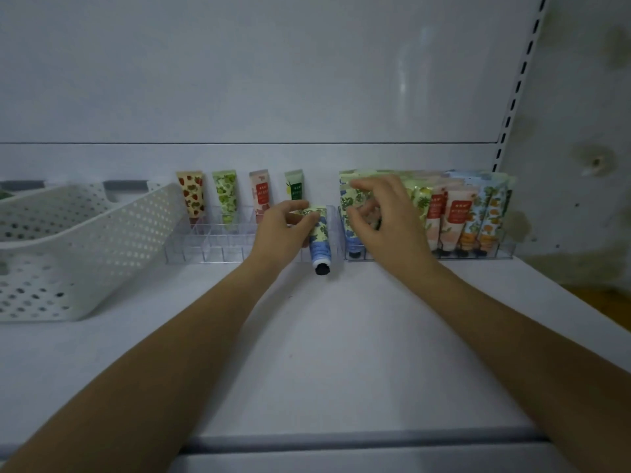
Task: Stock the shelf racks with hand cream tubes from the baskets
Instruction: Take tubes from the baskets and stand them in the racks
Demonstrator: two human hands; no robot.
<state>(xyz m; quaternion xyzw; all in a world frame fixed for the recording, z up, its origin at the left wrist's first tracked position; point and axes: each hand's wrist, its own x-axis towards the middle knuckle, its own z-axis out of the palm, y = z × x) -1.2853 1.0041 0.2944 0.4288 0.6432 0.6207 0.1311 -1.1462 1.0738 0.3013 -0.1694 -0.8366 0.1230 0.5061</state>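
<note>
head view. gripping a blue-flowered tube (319, 241) cap-down in the left hand (284, 230), by the right end of the left rack (211, 249). at the full right rack (506, 249) with the right hand (384, 218), blurred; cannot tell whether pinching.

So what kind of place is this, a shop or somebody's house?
Probably a shop aisle being stocked: a white shelf with a slotted upright at the right, clear acrylic racks holding rows of hand cream tubes, and a white perforated basket. The left hand grips a blue floral tube.
</note>
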